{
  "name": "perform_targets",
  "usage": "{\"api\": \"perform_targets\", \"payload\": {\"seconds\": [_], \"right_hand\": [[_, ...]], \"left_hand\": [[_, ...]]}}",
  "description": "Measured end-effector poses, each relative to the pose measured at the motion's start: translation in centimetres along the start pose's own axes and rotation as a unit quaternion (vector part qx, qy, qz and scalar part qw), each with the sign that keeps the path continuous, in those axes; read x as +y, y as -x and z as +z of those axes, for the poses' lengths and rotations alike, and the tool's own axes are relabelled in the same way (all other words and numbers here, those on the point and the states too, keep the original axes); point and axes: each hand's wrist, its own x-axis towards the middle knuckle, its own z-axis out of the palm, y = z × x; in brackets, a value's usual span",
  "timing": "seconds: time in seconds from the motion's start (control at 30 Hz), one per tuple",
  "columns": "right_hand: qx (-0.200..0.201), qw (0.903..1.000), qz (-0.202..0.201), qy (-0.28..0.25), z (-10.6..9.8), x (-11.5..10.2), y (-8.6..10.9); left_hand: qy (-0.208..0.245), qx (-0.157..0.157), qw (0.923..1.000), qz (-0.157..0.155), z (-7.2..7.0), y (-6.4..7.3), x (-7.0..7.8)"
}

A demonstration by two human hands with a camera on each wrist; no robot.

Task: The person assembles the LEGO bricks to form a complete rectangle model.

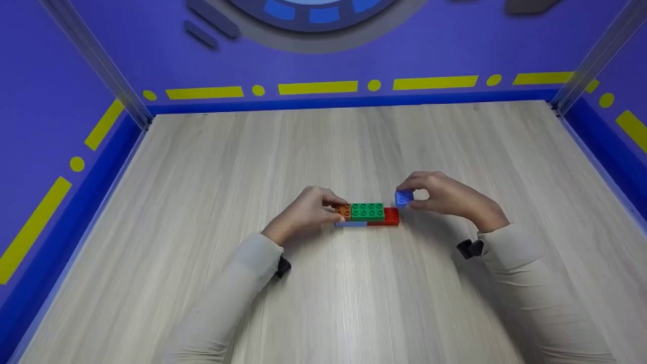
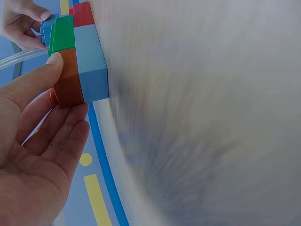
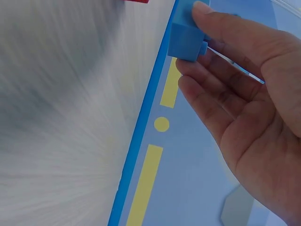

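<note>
Two layers of toy building bricks stand on the table. A light blue brick (image 2: pixel 91 61) and a red brick (image 1: pixel 391 216) lie end to end below. On them sit an orange brick (image 1: pixel 344 210) and a green brick (image 1: pixel 367 212), leaving studs at the red brick's right end bare. My left hand (image 1: pixel 309 211) pinches the orange brick between thumb and fingers at the row's left end. Thumb and fingertips of my right hand (image 1: pixel 447 196) pinch a small blue brick (image 1: pixel 403 198), held apart from the row, just above and beyond the red brick's right end.
The wood-grain table (image 1: pixel 242 151) extends around the bricks on all sides. Purple-blue panels (image 1: pixel 323 65) with yellow marks wall it at the back, left and right. Metal posts (image 1: pixel 101 60) stand at the back corners. A dark wrist device (image 1: pixel 470 248) sits below the right cuff.
</note>
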Motion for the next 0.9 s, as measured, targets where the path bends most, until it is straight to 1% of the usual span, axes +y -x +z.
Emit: {"api": "perform_targets", "payload": {"seconds": [0.2,0.4,0.7,0.9], "right_hand": [[-0.008,1.0,0.0,0.0,0.2,-0.4,-0.2],[-0.014,0.9997,-0.018,-0.003,0.4,-0.7,-0.4],[-0.034,0.9991,-0.024,-0.005,0.7,-1.2,-0.8],[-0.036,0.9989,-0.029,-0.002,0.7,-1.3,-0.9]], "left_hand": [[0.001,0.001,1.0,-0.002,0.0,0.0,0.0],[0.004,0.0,1.0,-0.006,0.0,0.0,0.0],[-0.008,0.001,1.0,0.004,-0.1,0.0,0.1],[-0.006,0.001,1.0,0.006,0.0,0.0,0.1]]}}
